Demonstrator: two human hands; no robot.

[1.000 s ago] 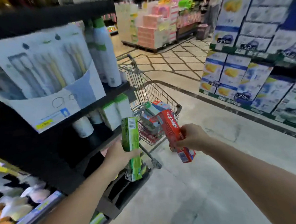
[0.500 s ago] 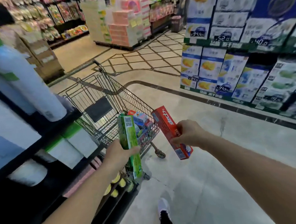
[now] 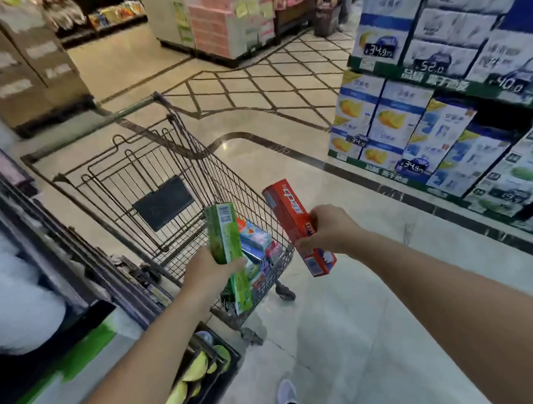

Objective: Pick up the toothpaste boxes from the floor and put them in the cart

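My left hand (image 3: 211, 271) grips a green toothpaste box (image 3: 227, 244) held upright over the near end of the wire shopping cart (image 3: 152, 164). My right hand (image 3: 330, 229) holds a red toothpaste box (image 3: 294, 219) tilted, just to the right of the cart's near rim. Inside the cart's near corner lie several toothpaste boxes (image 3: 256, 245) in a heap. A dark panel hangs on the cart's child-seat flap. No boxes show on the floor in view.
A dark shelf unit (image 3: 63, 292) with white packs runs along the left, touching the cart's side. Stacked blue and white cartons (image 3: 425, 125) line the right. Pink boxes (image 3: 228, 27) stand on a pallet far ahead. My shoe (image 3: 286, 395) is on the pale floor below.
The view has swung right and closer to the cart, which now fills the centre. Both hands with their boxes have come nearer to the cart's near end.
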